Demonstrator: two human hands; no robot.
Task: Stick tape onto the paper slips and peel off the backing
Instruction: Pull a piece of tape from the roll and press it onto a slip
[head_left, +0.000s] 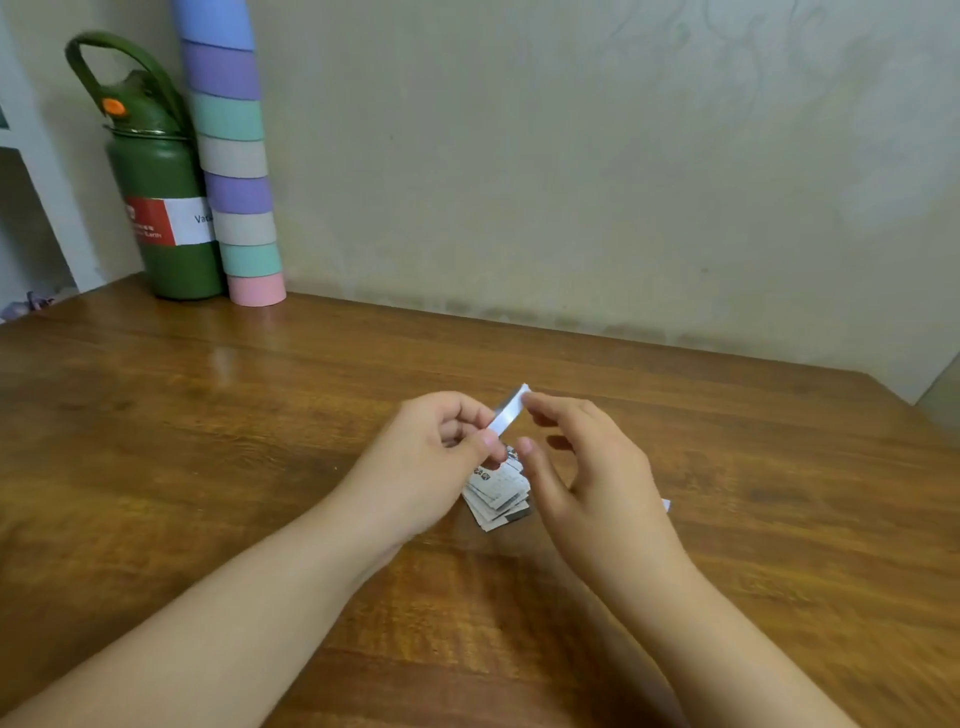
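**Pinching a white strip above the slips**

Spanning the view, the wooden table (208, 467) carries a green bottle (166, 208) and a leaning stack of pastel tape rolls (234, 156) at the back left. The left hand (431, 462) grips the lower end of a white tape strip (506, 413) between thumb and curled fingers. The right hand (597, 467) touches the strip's upper tip with a fingertip, its other fingers loosely bent. Below them, a small pile of printed paper slips (498, 493) lies on the table.

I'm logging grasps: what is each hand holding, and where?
Left hand pinches the small white strip at its lower end; right hand fingertip touches its top end, gripping nothing.
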